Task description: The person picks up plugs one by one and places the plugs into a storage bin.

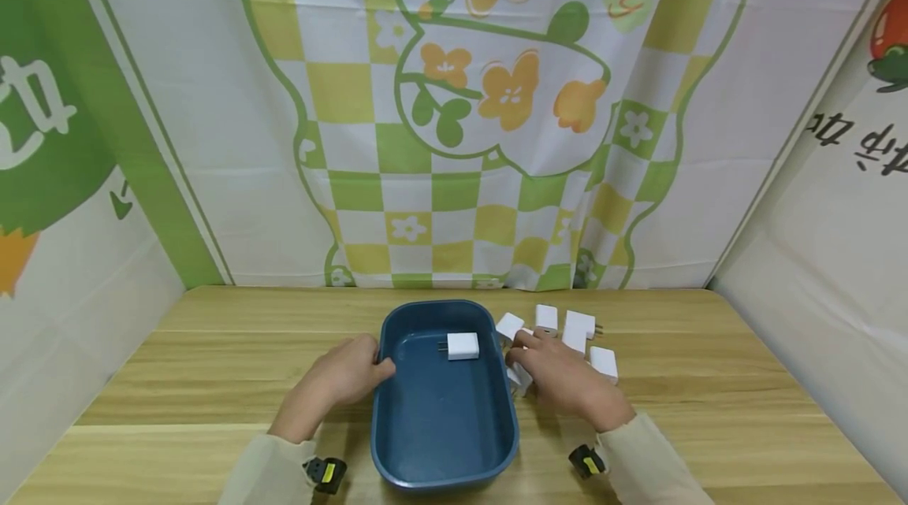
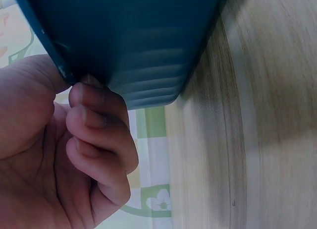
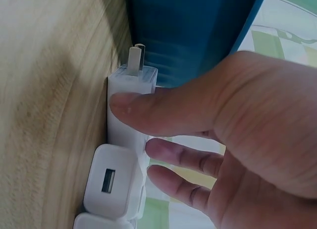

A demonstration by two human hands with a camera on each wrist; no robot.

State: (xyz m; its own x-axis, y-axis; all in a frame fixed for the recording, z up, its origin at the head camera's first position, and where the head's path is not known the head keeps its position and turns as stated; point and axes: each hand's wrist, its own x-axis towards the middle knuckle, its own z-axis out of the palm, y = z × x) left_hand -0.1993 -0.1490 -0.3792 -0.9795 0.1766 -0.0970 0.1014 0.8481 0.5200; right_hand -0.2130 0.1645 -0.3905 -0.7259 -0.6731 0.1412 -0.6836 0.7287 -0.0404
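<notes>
A printed cloth backdrop (image 1: 454,111) of green and yellow checks and orange flowers hangs behind a pale wooden desk (image 1: 709,379), with more printed panels closing in both sides. At the desk's centre sits a dark blue tub (image 1: 433,426), with one white charger plug (image 1: 463,346) lying inside near its far end. The person's left hand (image 1: 344,375) grips the tub's left rim; the left wrist view alone shows the fingers (image 2: 99,125) curled under the ribbed outer wall. The right hand (image 1: 560,375) rests just right of the tub among a cluster of loose chargers (image 1: 582,328). Only the right wrist view shows its thumb (image 3: 148,110) pressed on a charger by the tub (image 3: 130,100), prongs toward the blue wall, the other fingers loosely spread, and a neighbouring charger's USB port (image 3: 109,180).
</notes>
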